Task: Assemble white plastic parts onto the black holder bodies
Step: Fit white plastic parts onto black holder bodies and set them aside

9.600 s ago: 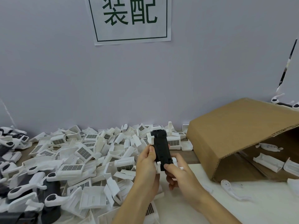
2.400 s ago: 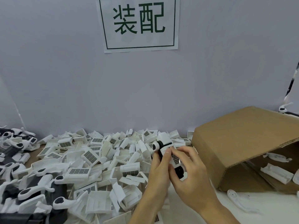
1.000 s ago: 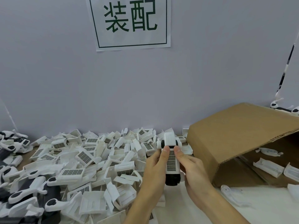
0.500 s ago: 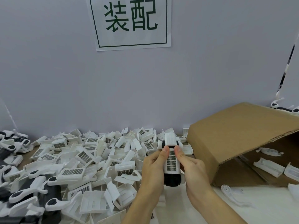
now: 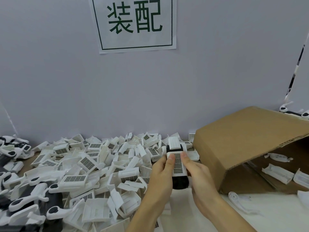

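Pale grey wall (image 5: 66, 81) closes off the back of the workbench (image 5: 275, 215); fixed to it, above both hands, is a white paper sign (image 5: 134, 24) with a green border and the green characters 装配.

Head view: the left hand (image 5: 161, 174) and right hand (image 5: 199, 174) together grip one black holder body (image 5: 180, 182), held clear of the bench with its long axis pointing away from the person. A white grille cover (image 5: 178, 164) with a dark grid pattern sits on the body's top face; both thumbs press on the cover's far end, one at each edge, and the remaining fingers curl round the body's sides.

Left of the left hand lies a heap of loose white plastic parts (image 5: 93, 164), many carrying the same grid. Further left, at the frame edge, are black-and-white units (image 5: 33, 198).

Right of the right hand, a cardboard box (image 5: 250, 148) lies on its side, opening toward the person, with white parts inside. One white bracket (image 5: 237, 201) lies on the bench in front of it.
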Demonstrator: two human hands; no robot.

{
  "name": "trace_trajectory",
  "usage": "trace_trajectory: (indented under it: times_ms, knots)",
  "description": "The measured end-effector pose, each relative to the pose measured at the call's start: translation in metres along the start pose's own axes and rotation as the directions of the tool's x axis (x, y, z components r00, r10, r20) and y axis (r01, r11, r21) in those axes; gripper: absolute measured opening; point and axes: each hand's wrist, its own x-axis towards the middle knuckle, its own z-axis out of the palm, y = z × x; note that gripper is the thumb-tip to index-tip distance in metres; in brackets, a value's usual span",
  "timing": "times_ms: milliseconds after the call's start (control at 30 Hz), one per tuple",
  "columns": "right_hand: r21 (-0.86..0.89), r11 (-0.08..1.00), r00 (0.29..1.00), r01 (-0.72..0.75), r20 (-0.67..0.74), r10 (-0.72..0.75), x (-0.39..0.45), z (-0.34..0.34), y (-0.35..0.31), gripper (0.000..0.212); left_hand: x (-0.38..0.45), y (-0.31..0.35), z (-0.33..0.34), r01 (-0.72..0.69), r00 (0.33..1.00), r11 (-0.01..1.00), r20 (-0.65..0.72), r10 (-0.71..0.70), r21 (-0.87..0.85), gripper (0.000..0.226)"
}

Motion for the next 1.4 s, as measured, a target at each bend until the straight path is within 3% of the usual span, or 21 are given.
trace_trajectory:
  times_ms: [133, 300, 533, 633, 867, 1100, 1167, 1400]
  knots:
    - [-0.135, 0.988, 0.997, 0.068, -0.029, -0.073, 0.003, -0.001, 0.003, 0.037, 0.001, 0.003, 0.0, -0.049, 0.999, 0.996, -0.015, 0.05, 0.075, 0.031]
    - [-0.196, 0.977, 0.996, 0.078, -0.026, -0.085, 0.005, -0.002, 0.006, 0.039, 0.0, 0.004, -0.001, -0.046, 0.999, 0.999, -0.006, 0.047, 0.021, 0.034]
    - [-0.043, 0.999, 0.999, -0.016, -0.049, 0.014, 0.009, -0.005, 0.007, 0.043, -0.001, 0.001, -0.001, 0.05, 0.989, 0.996, 0.143, -0.038, -0.08, 0.023]
    - [0.058, 0.998, 0.999, -0.039, 0.037, 0.037, 0.008, -0.009, 0.003, 0.033, 0.0, -0.001, -0.002, 0.029, 0.992, 0.996, 0.122, -0.019, -0.084, 0.021]
    - [-0.194, 0.977, 0.996, 0.09, 0.038, -0.084, 0.008, -0.011, 0.004, 0.026, 0.002, -0.002, -0.005, 0.003, 0.994, 0.992, 0.109, 0.01, -0.123, 0.019]
    - [-0.163, 0.982, 0.993, 0.101, 0.072, -0.09, 0.007, -0.009, 0.004, 0.025, 0.003, -0.001, -0.007, 0.065, 0.992, 0.959, 0.126, -0.03, -0.277, 0.016]
    - [-0.11, 0.991, 0.992, 0.081, 0.103, -0.07, 0.006, -0.012, 0.003, 0.027, 0.003, -0.002, -0.007, 0.081, 0.985, 0.948, 0.168, -0.03, -0.309, 0.024]
    - [-0.158, 0.974, 0.985, 0.162, 0.079, -0.151, 0.008, -0.015, -0.001, 0.021, 0.006, -0.009, -0.007, -0.013, 0.991, 0.984, 0.126, 0.036, -0.178, 0.028]
